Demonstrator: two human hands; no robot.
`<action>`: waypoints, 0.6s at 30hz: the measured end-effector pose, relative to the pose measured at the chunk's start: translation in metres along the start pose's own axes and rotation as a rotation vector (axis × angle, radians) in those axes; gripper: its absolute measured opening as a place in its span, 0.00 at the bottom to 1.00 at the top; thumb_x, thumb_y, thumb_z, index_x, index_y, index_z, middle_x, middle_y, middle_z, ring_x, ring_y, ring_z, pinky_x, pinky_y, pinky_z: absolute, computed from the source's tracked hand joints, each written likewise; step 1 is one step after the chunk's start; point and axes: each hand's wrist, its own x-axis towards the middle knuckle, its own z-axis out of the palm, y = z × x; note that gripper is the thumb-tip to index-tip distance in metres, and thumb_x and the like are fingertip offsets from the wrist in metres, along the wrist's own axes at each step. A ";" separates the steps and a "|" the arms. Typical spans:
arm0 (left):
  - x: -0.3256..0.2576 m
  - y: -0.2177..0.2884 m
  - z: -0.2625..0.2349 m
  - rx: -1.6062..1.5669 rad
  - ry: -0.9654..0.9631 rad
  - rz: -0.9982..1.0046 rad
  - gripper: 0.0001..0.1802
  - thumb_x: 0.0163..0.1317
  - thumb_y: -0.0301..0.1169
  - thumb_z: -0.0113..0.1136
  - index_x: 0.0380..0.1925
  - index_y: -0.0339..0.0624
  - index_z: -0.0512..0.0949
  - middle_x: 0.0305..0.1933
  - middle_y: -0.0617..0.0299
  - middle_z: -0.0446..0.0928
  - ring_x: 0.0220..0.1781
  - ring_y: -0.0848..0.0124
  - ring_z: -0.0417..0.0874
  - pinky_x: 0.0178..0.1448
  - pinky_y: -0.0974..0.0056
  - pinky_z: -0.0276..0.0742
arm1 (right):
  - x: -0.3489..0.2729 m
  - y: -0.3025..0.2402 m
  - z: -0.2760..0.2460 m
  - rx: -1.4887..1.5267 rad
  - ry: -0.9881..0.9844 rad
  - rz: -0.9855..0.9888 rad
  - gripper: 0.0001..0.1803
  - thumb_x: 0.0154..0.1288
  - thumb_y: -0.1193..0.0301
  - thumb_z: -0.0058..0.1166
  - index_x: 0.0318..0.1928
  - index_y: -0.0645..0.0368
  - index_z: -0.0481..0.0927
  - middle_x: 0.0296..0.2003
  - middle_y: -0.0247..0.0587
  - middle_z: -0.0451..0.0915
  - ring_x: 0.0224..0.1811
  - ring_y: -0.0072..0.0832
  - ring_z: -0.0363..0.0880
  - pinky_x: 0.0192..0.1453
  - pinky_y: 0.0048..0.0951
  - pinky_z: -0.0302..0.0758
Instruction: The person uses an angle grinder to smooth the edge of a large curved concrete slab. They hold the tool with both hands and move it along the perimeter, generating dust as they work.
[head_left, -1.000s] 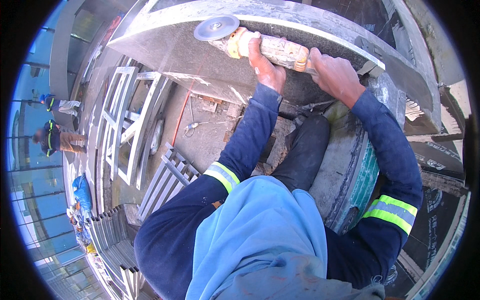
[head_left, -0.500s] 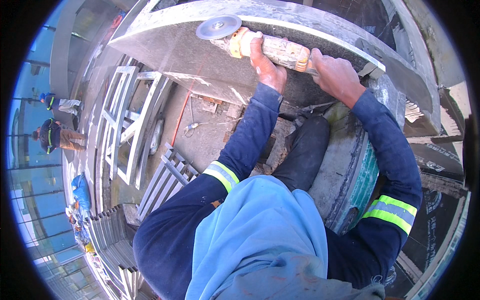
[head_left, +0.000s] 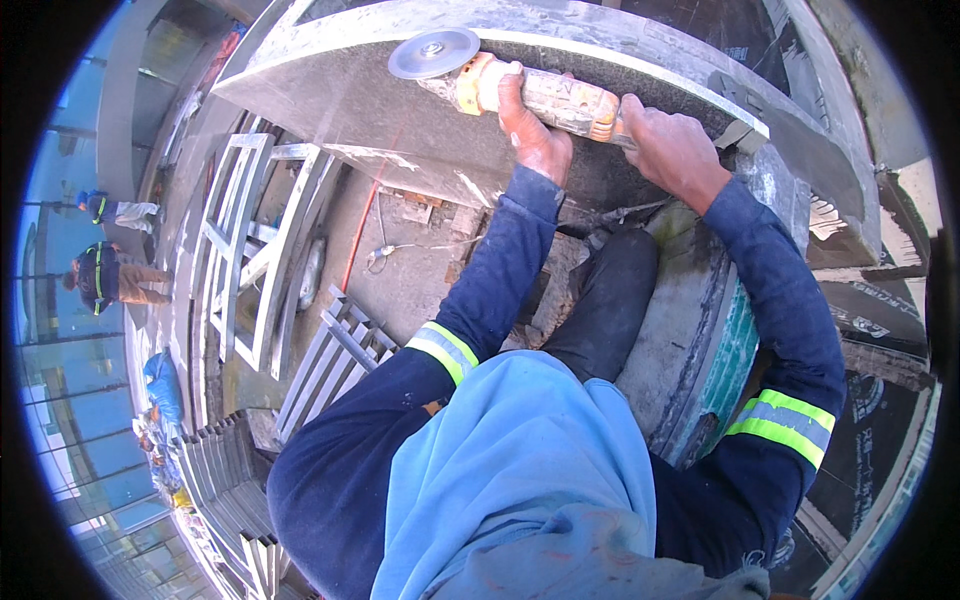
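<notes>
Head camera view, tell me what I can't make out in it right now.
- Angle grinder, rear end: head view, covered by the right grip.
- Left grip, most fingers: head view, hidden behind the grinder's body.
- Cutting disc, far face: head view, turned away from the camera.
- Two background workers' hands: head view, too small to make out.
- Heap below the blue sheeting: head view, items too small to identify.

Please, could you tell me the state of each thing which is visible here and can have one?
Angle grinder: held, body dirty.
Left hand: closed around the grinder's front part.
Right hand: closed around its rear end.
Disc: fitted; spinning or still, cannot tell.
Grey slab: near the disc; contact unclear.
Metal frame: bars joined together.
Nearer co-worker: standing.
</notes>
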 end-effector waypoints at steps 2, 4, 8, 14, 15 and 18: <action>-0.007 -0.001 0.001 0.003 -0.008 0.000 0.26 0.62 0.42 0.68 0.53 0.42 0.71 0.45 0.55 0.76 0.47 0.57 0.83 0.58 0.42 0.86 | -0.005 0.000 -0.003 -0.013 -0.040 0.015 0.23 0.59 0.72 0.65 0.52 0.63 0.69 0.30 0.52 0.85 0.33 0.49 0.88 0.36 0.46 0.84; -0.010 -0.003 -0.001 -0.001 -0.015 -0.015 0.26 0.62 0.42 0.68 0.53 0.42 0.71 0.44 0.55 0.76 0.45 0.57 0.84 0.57 0.42 0.87 | -0.010 0.001 -0.007 -0.009 -0.079 0.032 0.25 0.61 0.69 0.65 0.54 0.63 0.68 0.33 0.52 0.85 0.35 0.50 0.88 0.36 0.48 0.84; -0.004 -0.008 -0.004 -0.010 -0.012 -0.003 0.25 0.62 0.42 0.68 0.53 0.42 0.72 0.43 0.55 0.76 0.44 0.57 0.84 0.56 0.42 0.87 | -0.009 0.002 -0.005 -0.031 -0.108 0.051 0.27 0.61 0.67 0.66 0.55 0.63 0.68 0.34 0.53 0.86 0.35 0.51 0.88 0.36 0.48 0.83; 0.000 0.001 0.000 0.003 -0.011 0.018 0.25 0.63 0.41 0.67 0.54 0.41 0.71 0.45 0.55 0.77 0.45 0.55 0.85 0.56 0.42 0.87 | 0.000 -0.002 -0.002 -0.013 0.000 -0.004 0.22 0.60 0.71 0.65 0.49 0.62 0.69 0.29 0.51 0.85 0.32 0.49 0.88 0.34 0.45 0.84; 0.000 0.000 0.001 -0.008 -0.010 0.010 0.25 0.63 0.41 0.66 0.54 0.41 0.71 0.45 0.55 0.77 0.45 0.55 0.85 0.56 0.42 0.87 | 0.001 -0.002 -0.004 -0.026 -0.007 0.002 0.21 0.60 0.71 0.65 0.49 0.61 0.69 0.29 0.51 0.85 0.32 0.49 0.88 0.34 0.46 0.84; 0.003 0.000 -0.001 -0.044 -0.009 -0.018 0.24 0.63 0.40 0.66 0.54 0.41 0.72 0.45 0.54 0.78 0.45 0.55 0.85 0.56 0.42 0.87 | 0.001 -0.007 -0.007 -0.048 -0.027 0.028 0.18 0.62 0.71 0.63 0.47 0.61 0.69 0.29 0.51 0.85 0.32 0.49 0.88 0.34 0.46 0.84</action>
